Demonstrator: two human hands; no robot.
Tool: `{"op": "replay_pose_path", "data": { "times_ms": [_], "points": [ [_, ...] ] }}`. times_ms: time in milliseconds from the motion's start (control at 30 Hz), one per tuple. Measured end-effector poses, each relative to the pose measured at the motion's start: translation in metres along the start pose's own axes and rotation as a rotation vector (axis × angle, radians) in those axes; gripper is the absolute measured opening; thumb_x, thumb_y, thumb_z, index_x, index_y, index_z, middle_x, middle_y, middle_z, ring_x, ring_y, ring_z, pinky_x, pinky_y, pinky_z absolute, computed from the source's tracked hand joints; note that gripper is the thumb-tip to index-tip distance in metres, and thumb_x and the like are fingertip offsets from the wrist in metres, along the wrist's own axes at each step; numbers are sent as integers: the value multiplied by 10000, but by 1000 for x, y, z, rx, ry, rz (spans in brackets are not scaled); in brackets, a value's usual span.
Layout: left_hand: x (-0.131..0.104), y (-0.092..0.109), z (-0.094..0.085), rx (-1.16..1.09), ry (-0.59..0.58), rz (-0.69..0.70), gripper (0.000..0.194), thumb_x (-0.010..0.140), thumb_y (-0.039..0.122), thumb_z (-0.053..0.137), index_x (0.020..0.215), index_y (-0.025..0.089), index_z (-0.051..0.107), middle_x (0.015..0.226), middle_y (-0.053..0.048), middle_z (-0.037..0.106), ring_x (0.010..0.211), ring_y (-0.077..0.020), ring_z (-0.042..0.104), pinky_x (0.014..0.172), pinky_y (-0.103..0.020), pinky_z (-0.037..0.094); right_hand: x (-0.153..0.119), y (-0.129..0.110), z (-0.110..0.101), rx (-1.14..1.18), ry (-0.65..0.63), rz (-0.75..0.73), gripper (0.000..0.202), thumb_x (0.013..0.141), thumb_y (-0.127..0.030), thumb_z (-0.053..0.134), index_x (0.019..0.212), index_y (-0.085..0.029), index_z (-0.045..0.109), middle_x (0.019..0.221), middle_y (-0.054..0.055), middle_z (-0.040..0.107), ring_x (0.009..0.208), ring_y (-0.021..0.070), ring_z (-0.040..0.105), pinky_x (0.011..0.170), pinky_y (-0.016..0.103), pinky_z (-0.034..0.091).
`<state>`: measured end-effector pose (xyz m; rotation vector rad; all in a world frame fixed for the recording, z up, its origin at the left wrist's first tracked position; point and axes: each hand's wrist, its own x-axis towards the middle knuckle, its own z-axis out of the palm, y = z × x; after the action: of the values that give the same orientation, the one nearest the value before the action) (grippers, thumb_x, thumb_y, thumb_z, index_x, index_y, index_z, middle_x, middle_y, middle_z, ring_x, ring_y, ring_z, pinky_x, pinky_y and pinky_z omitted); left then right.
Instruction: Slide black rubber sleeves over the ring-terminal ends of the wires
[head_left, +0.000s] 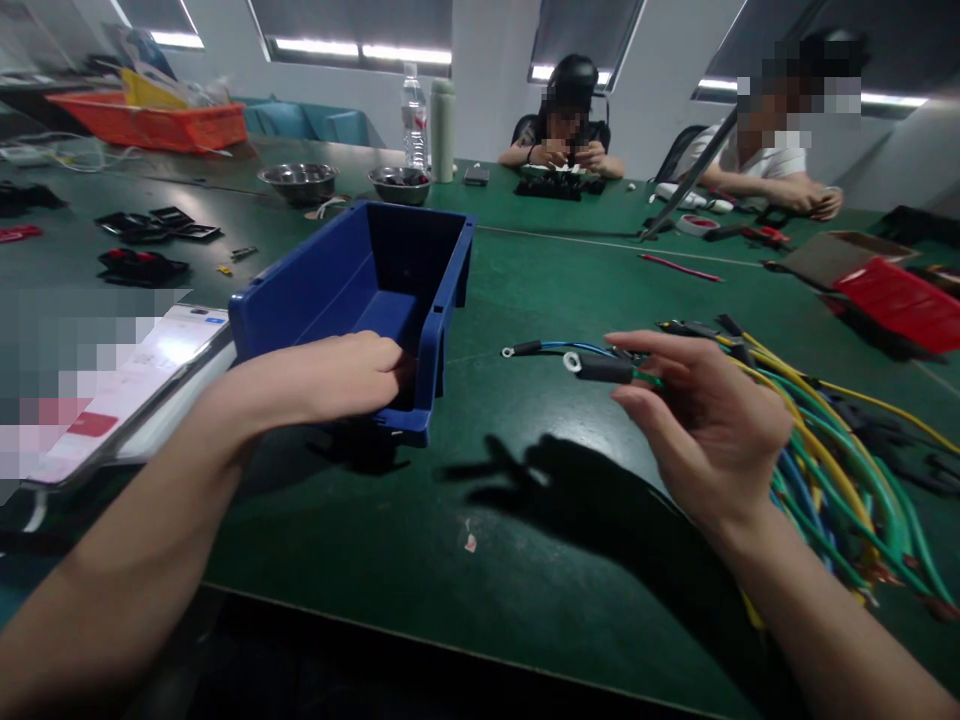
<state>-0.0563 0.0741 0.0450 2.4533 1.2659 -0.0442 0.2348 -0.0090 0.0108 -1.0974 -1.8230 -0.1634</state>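
My left hand point(349, 372) reaches over the low front of a blue plastic bin point(300, 285), its fingers curled together. The fingertips are hidden inside, and I cannot make out what they hold. To the right, my right hand point(705, 430) is raised above the table, holding a green wire with a black sleeve point(606, 369) and a metal ring terminal on its end. Thumb and forefinger are apart, with the wire running back between the fingers. Just behind lies a blue wire point(566, 346) with a similar sleeved ring end. A bundle of yellow, green and blue wires point(847, 460) lies beside my right forearm.
A phone point(142, 385) rests left of the bin. Metal bowls point(298, 184), a water bottle point(414, 120) and a pale green flask point(442, 130) stand behind it. A red bin point(904, 305) is at right. Two people point(566, 120) work across the green table point(517, 600).
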Motion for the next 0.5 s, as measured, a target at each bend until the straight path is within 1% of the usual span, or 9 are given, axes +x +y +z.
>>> {"op": "replay_pose_path", "data": {
  "times_ms": [67,133,233,300,333,367,433,500],
  "points": [
    [0,0,2,-27,-40,-20,210,744,169,452,539,209,470,573,-29,579,505,-163,543,460,-274,401,3,4,-6,62,79,103,316,827,-296,748,1108,-187,653,642,-37,563,520,49,494,454,177,362],
    [1,0,3,-66,-89,2,202,752,166,444,559,204,490,588,-23,585,526,-161,547,475,-269,407,8,11,-14,57,202,165,333,762,-271,802,1048,-179,658,645,-25,562,550,63,517,471,193,381],
    [2,-2,3,-71,-112,77,178,751,146,421,606,192,514,646,-24,609,577,-160,557,516,-265,429,14,29,-26,33,468,165,333,681,-308,851,895,-169,637,724,-1,598,610,78,560,502,217,406],
    [3,-6,3,-66,-125,98,173,765,150,405,650,184,530,689,-26,627,608,-161,567,542,-265,443,17,42,-33,81,618,192,342,679,-359,834,825,-162,597,738,-2,601,540,68,523,453,234,370],
    [3,-9,4,-69,-131,111,176,775,153,399,671,182,538,713,-27,637,628,-161,575,560,-266,453,17,48,-37,120,677,237,352,677,-376,824,795,-161,571,717,-7,592,482,63,481,410,241,328],
    [3,-12,5,-75,-136,123,178,785,156,397,690,180,545,735,-27,647,649,-162,585,578,-266,462,18,53,-39,175,719,305,366,665,-383,820,765,-165,543,672,-19,570,429,58,427,372,247,274],
    [4,-18,8,-96,-140,154,182,802,160,401,718,181,560,777,-27,667,685,-164,605,607,-267,477,17,60,-44,298,758,470,387,627,-370,819,715,-182,493,552,-62,468,376,48,321,342,246,173],
    [5,-23,11,-117,-146,187,195,812,159,402,722,184,574,783,-21,680,687,-163,616,608,-265,482,16,64,-47,394,755,597,381,614,-343,807,694,-191,467,484,-97,355,378,37,256,357,232,137]
  ]
}}
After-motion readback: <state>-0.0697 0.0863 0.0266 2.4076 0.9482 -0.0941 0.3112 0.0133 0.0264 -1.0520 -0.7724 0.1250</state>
